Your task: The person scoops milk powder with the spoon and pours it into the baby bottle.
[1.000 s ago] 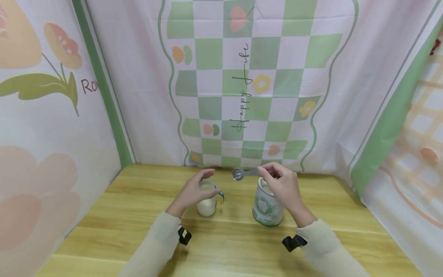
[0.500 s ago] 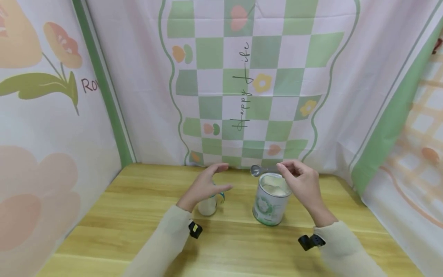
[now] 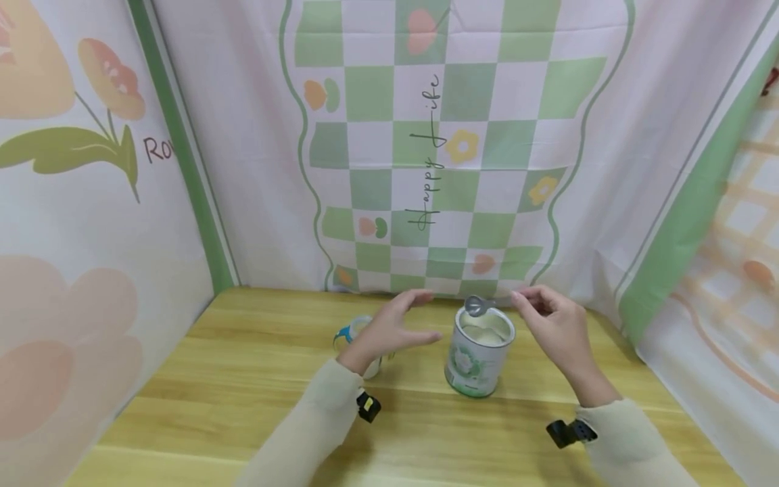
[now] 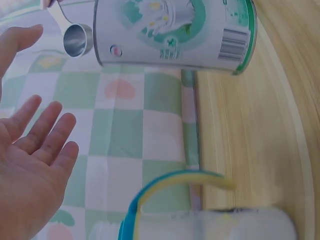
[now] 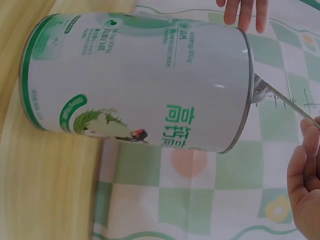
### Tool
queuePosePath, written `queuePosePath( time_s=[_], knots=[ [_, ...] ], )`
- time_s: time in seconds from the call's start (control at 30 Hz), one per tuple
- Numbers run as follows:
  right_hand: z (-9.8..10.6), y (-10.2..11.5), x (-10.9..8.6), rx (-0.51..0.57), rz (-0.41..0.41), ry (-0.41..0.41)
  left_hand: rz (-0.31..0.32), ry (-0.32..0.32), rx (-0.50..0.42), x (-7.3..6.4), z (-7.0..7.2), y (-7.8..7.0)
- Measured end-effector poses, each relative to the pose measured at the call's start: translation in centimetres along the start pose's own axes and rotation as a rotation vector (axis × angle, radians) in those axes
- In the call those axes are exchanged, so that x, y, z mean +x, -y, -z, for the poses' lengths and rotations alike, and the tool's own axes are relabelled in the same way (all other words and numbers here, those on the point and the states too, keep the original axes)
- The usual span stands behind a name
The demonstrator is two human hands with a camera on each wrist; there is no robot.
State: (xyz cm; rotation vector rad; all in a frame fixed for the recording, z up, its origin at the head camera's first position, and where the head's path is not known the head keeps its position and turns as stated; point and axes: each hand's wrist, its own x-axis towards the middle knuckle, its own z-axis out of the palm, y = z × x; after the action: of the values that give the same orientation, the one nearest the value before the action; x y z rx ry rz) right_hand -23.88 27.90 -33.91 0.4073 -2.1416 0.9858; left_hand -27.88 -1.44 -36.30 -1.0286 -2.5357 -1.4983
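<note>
A metal measuring spoon (image 3: 477,306) is pinched by its handle in my right hand (image 3: 555,325), its bowl above the rim of an open can of milk powder (image 3: 477,358). Pale powder shows inside the can in the head view. My left hand (image 3: 394,331) hovers left of the can, thumb and fingers spread and holding nothing. Behind that wrist stands a baby bottle (image 3: 372,368) with blue handles, partly hidden. The left wrist view shows the spoon (image 4: 76,40) beside the can's mouth and the bottle (image 4: 215,225) at the bottom.
A wooden table (image 3: 243,379) bears the can and bottle. A green-and-white checked cloth (image 3: 420,149) hangs along the back edge. Printed cloths also hang at the left (image 3: 79,237) and right (image 3: 730,270).
My right hand has carried the spoon rightward to above the can. My left hand has moved right, away from the bottle toward the can. The can has stayed in place.
</note>
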Motion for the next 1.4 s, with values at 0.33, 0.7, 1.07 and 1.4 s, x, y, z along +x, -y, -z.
queuePosePath(
  time_s=[0.33, 0.7, 1.07, 1.4],
  knots=[
    [0.1, -0.5, -0.5, -0.088, -0.026, 0.033, 0.024, 0.024, -0.016, 1.0, -2.4, -0.3],
    [-0.4, -0.8, -1.2, -0.163, -0.011, 0.09, 0.07, 0.028, -0.015, 1.6, -5.0, 0.5],
    [-1.2, -1.4, -1.3, -0.232, 0.005, 0.149, 0.13, 0.008, -0.111, 2.5, -7.5, 1.1],
    [-1.7, -1.4, -1.1, -0.278, 0.026, 0.178, 0.09, -0.012, -0.157, 3.4, -8.9, 1.5]
  ],
)
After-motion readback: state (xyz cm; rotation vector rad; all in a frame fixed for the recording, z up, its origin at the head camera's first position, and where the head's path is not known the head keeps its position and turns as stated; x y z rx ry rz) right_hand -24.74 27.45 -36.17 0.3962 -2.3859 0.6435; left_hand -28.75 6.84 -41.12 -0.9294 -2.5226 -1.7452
